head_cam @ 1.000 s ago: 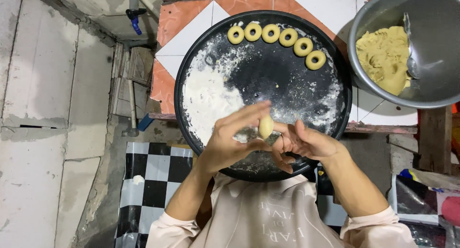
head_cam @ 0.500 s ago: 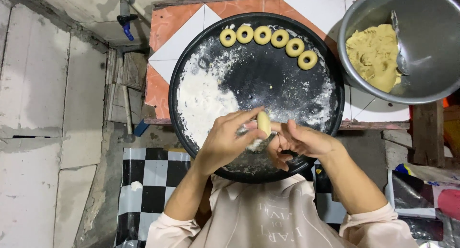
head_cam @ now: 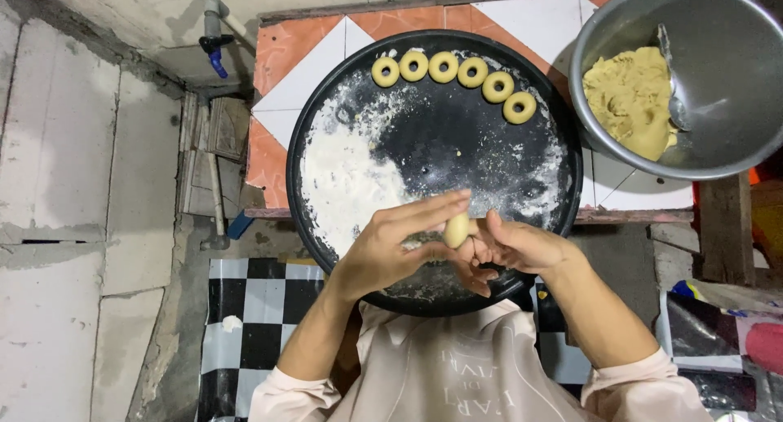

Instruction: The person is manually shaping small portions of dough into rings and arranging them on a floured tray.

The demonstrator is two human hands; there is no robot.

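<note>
Compared with the earlier frames, both hands sat slightly lower over the near rim of the tray, and the dough piece stood more upright between them.

Head view: the left hand (head_cam: 390, 247) and the right hand (head_cam: 515, 247) met above the near edge of the round black tray (head_cam: 432, 157). Both hands pinched one small dough piece (head_cam: 456, 229), pale yellow, smooth and oval, between their fingertips; the left fingers extended across the top of it, and the right fingers were curled against its side. The dough piece was held in the air just above the tray, not touching it.

The tray was dark metal, shallow and circular. White flour (head_cam: 347, 181) lay in a thick, powdery patch on its left half and thinned to streaks elsewhere. Six dough rings (head_cam: 457, 75), each with a centre hole, lay in a curved row along the far rim, touching or nearly touching.

The metal bowl (head_cam: 726, 128), grey and smooth, stood beside the tray at upper right. It contained a lump of yellow dough (head_cam: 628, 100), rough-surfaced, and a metal spoon (head_cam: 674, 83) resting against it.
</note>
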